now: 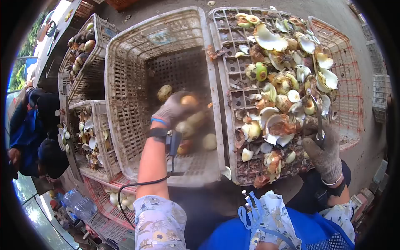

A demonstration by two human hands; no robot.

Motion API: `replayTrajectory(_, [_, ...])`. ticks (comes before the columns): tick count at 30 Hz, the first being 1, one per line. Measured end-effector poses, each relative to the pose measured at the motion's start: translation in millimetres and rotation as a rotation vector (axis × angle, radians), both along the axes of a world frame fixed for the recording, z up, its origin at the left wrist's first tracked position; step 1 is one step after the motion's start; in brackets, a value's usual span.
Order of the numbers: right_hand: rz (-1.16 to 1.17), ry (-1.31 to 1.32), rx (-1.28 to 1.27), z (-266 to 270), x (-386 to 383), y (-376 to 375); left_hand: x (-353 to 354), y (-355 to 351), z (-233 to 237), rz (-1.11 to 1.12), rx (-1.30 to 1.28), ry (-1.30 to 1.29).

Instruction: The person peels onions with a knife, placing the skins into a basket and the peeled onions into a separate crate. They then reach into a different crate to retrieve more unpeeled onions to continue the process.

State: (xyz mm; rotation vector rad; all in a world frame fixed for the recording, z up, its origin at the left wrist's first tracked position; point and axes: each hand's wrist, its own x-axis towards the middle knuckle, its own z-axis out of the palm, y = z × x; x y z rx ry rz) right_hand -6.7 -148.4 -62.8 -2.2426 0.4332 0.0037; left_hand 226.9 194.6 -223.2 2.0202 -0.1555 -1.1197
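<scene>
**blurred fruit over the crate, blade standing among the peels**

head view: the gloved left hand [173,110] is hovering over the deep white crate [125,83], its fingers closing around a round brownish fruit [189,100]. hand and fruit are both showing blurred. the fruit is sitting above the other loose fruits [208,141] on the crate floor. it is looking near round, so i cannot tell its long axis or which way it is pointing.

the gloved right hand [327,156] is gripping a knife [319,114] at the near right corner of the flat tray [227,62], beside the heap of peels [271,39]. the knife's long axis is running almost straight away from the person, tip pointing to the far end of the tray.

as i judge it, the fruit is risking a slip from the glove and a bruise on those below. the bare blade is risking a cut if the left hand crosses near it.
</scene>
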Motion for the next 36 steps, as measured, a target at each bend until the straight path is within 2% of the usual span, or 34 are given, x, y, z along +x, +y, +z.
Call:
replayTrajectory(1, [-0.046, -0.009, 0.135, -1.0, -5.1, -0.3, -3.9, 13.2, 12.4, 0.242, -0.195, 0.1])
replayTrajectory(3, [0.019, 0.004, 0.163, 8.0, -9.9, 0.9, -25.2, 28.3, 61.8, 0.594, -0.689, 0.334])
replayTrajectory(4, [0.036, 0.001, 0.26, 17.2, -14.6, 2.1, -32.1, 33.1, 81.0, 0.571, -0.779, 0.323])
replayTrajectory(5, [0.091, -0.041, 0.233, 20.4, -20.0, 0.5, -41.8, 32.8, 96.7, 0.47, -0.825, 0.189])
replayTrajectory(7, [0.118, -0.085, 0.318, 26.6, -35.8, 0.2, -70.3, 12.3, 138.6, 0.444, -0.985, 0.169])
replayTrajectory(8, [0.132, -0.112, 0.425, 29.9, -41.5, 3.0, -89.2, -5.9, 161.8, 0.597, -1.005, 0.193])
replayTrajectory(10, [0.173, -0.156, 0.603, 43.9, -54.4, 5.1, -116.7, -39.2, 194.2, 0.486, -0.901, 0.03])
replayTrajectory(12, [0.182, -0.148, 0.543, 50.6, -66.5, 0.3, -148.0, -84.3, 223.6, 0.328, -0.733, -0.249])
replayTrajectory(15, [0.105, -0.25, 0.633, 29.9, -78.5, -7.9, -191.5, -144.0, 258.4, 0.164, -0.563, -0.329])
replayTrajectory(17, [0.041, -0.183, 0.964, 47.2, -81.9, -18.0, -210.4, -173.2, 256.3, -0.006, -0.504, -0.39])
replayTrajectory(19, [0.243, -0.368, 0.909, 43.3, -83.4, -35.6, -231.2, -205.3, 261.1, -0.161, -0.38, -0.454])
replayTrajectory(20, [0.081, -0.117, 1.229, 50.6, -85.9, -40.8, -240.5, -218.6, 262.2, -0.239, -0.332, -0.587])
replayTrajectory(21, [0.002, -0.089, 1.393, 48.7, -88.4, -46.1, -246.9, -229.5, 264.3, -0.314, -0.284, -0.723])
replayTrajectory(23, [0.017, -0.16, 1.478, 52.5, -92.9, -57.6, -255.0, -243.6, 272.5, -0.384, -0.256, -1.016])
replayTrajectory(25, [0.02, -0.204, 1.453, 66.2, -97.1, -71.5, -265.3, -258.0, 278.4, -0.155, -0.279, -0.859])
replayTrajectory(27, [0.031, -0.237, 1.427, 73.8, -98.4, -77.6, -273.1, -264.2, 290.7, -0.123, -0.272, -0.847])
replayTrajectory(29, [0.011, -0.519, 1.188, 76.6, -98.2, -73.8, -279.0, -273.8, 294.7, -0.033, -0.408, -0.818])
replayTrajectory(30, [-0.037, -0.559, 1.228, 72.9, -98.8, -70.0, -285.6, -281.7, 303.1, -0.041, -0.293, -0.872])
replayTrajectory(31, [-0.033, -0.569, 1.232, 67.3, -96.3, -66.3, -286.5, -283.0, 306.3, -0.045, -0.29, -0.882])
replayTrajectory(33, [0.034, -0.979, 1.226, 59.3, -90.7, -62.1, -290.5, -282.4, 311.6, 0.002, -0.452, -0.572])
replayTrajectory(34, [0.042, -0.956, 1.202, 57.5, -92.9, -65.4, -293.8, -281.2, 312.4, 0.003, -0.448, -0.577])
replayTrajectory(36, [0.089, -0.964, 1.161, 61.6, -99.2, -72.2, -298.0, -280.5, 312.1, 0.127, -0.742, -0.269])
